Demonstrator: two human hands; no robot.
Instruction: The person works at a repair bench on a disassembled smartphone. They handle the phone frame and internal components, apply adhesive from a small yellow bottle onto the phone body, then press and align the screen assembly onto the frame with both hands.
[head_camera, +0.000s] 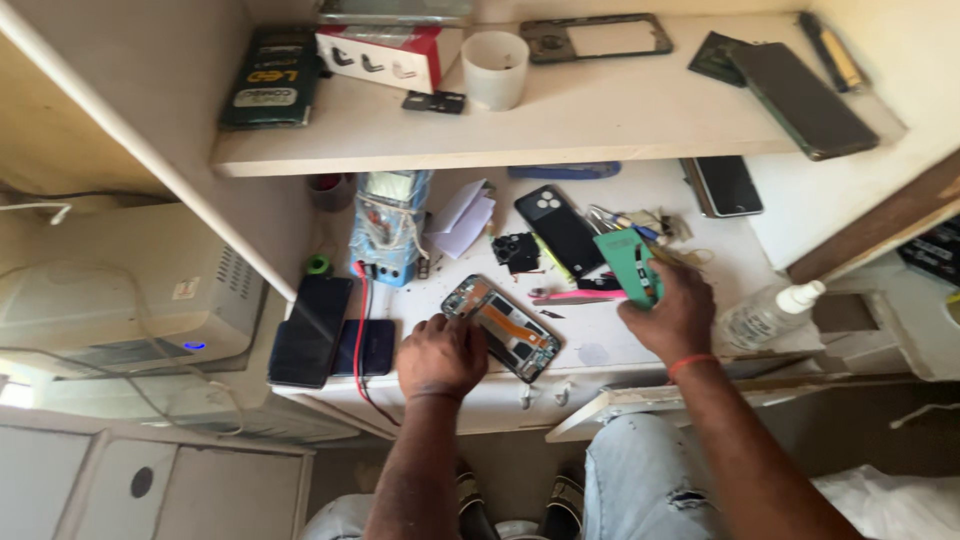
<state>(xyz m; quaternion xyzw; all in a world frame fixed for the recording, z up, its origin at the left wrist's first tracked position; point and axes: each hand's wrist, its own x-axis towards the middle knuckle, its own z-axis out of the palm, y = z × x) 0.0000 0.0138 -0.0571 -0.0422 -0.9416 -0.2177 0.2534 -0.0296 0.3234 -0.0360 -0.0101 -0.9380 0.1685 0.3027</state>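
While the left hand (441, 356) rested on the white bench (600, 345), its fingers lay on the near-left end of the opened phone (502, 327), pressing it flat rather than closing around it. The phone lay face down with its back off, showing an orange ribbon cable along its middle. Its long axis ran on a slant, one end pointing up and left toward the blue battery box (388, 232), the other down and right toward the bench edge.

The right hand (672, 312) was just right of the phone, apart from it, and gripped a green tool (626, 262) between thumb and fingers.

Just left of the phone lay two dark phones (312, 330) side by side, with a red wire (357, 330) crossing them. Beyond the phone, farther from the person, sat a black back cover (558, 228) and a small camera part (517, 252). Well to the right of the phone a white spray bottle (770, 314) lay tilted. On the shelf above stood a white cup (495, 68).
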